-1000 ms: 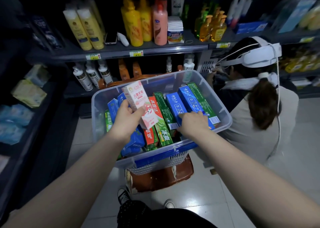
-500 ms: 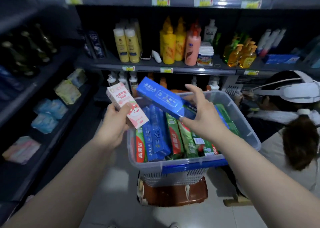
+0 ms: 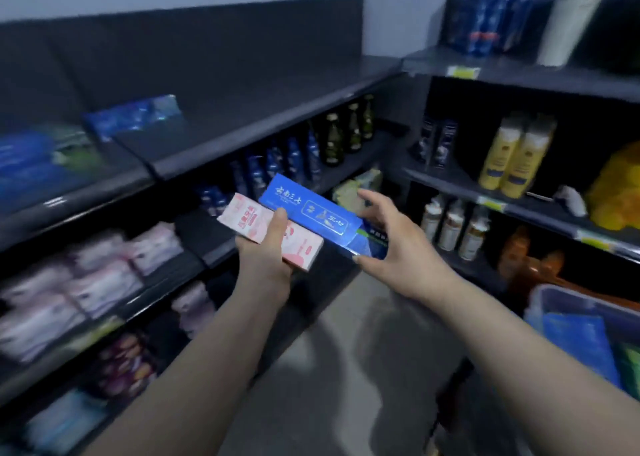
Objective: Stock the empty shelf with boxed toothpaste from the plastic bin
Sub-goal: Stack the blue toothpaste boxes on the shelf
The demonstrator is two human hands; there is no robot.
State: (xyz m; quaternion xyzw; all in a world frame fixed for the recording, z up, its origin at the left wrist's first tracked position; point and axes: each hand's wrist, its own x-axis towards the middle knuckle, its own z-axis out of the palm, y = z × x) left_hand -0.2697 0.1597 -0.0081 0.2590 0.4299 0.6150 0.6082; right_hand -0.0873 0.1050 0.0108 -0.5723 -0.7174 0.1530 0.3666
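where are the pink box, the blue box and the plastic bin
pink box (image 3: 247, 218), head view, printed face near its far end
blue box (image 3: 311, 210), head view, middle of its top face
plastic bin (image 3: 571, 294), head view, clear rim at lower right

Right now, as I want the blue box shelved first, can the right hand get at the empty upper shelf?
Probably yes. The right hand grips the blue box, and open air lies between it and the empty shelf; the left hand with the pink box sits lower.
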